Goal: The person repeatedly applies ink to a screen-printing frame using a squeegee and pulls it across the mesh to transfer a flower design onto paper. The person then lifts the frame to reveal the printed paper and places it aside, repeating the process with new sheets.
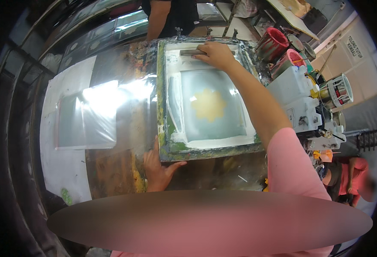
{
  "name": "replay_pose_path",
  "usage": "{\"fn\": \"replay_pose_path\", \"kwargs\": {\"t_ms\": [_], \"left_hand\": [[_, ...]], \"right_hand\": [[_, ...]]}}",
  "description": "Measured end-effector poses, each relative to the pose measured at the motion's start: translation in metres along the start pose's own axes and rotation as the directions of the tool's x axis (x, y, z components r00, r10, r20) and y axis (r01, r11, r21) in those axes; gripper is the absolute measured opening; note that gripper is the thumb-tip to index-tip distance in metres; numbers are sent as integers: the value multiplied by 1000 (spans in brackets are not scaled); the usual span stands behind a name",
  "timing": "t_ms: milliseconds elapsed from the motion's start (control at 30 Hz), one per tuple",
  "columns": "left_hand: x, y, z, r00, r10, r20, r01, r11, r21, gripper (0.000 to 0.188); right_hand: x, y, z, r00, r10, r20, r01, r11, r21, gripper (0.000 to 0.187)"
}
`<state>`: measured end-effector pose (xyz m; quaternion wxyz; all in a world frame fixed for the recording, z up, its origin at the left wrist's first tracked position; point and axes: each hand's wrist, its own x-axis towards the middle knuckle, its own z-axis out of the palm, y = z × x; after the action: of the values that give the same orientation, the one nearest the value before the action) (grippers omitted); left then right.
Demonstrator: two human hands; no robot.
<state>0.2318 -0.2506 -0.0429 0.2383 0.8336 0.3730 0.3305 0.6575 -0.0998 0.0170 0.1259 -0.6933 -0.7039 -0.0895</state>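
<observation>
A screen-printing frame (pixel 163 107) with a paint-stained wooden border lies on the worktable. Its pale mesh shows a yellowish flower-like shape (pixel 208 105) in the middle, bordered by white tape. Near the far edge, my right hand (pixel 216 55) grips a squeegee (pixel 189 52) that lies crosswise on the screen, with my arm reaching over the frame's right side. My left hand (pixel 157 170) is at the near left corner, thumb and fingers spread against the frame's outer edge, holding nothing. Left of the frame sits a stack of clear plastic sheets (pixel 88 124), glaring with reflected light.
Metal clamps (pixel 209 32) stand along the far edge. Crowding the right are a red bucket (pixel 273 43), white jerrycans (pixel 300 114) and a paint-streaked can (pixel 339 91). One person (pixel 171 19) stands beyond the table, another (pixel 354 173) at far right. Drying racks (pixel 23 124) line the left.
</observation>
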Motion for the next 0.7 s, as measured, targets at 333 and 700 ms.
{"fn": "replay_pose_path", "kwargs": {"t_ms": [333,700], "left_hand": [[-3,-7,7,1000,-20,-14,20,1000,7,114],[39,65,-22,969,-224,-102,80,679,-729,97]], "right_hand": [[-183,-131,-72,994,23,106,-25,1000,19,36],[-207,-185,-186,988,9,-155,-7,1000,11,35]]}}
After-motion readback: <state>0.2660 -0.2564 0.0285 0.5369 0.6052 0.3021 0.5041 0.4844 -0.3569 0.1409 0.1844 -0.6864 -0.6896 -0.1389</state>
